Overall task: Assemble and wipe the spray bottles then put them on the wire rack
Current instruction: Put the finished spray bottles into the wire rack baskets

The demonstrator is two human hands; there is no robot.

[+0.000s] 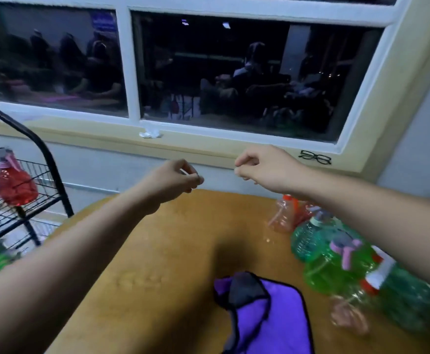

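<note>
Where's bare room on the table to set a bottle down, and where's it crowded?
Bare tabletop runs through the left and middle, between the wire rack and the green bottles, from the purple cloth back to the wall. The right side is crowded: those and an orange-capped clear bottle lie packed together.

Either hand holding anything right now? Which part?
Right hand: fingers curled, nothing visible in it. Left hand: fingertips pinched together, maybe on something tiny; too blurred to tell.
</note>
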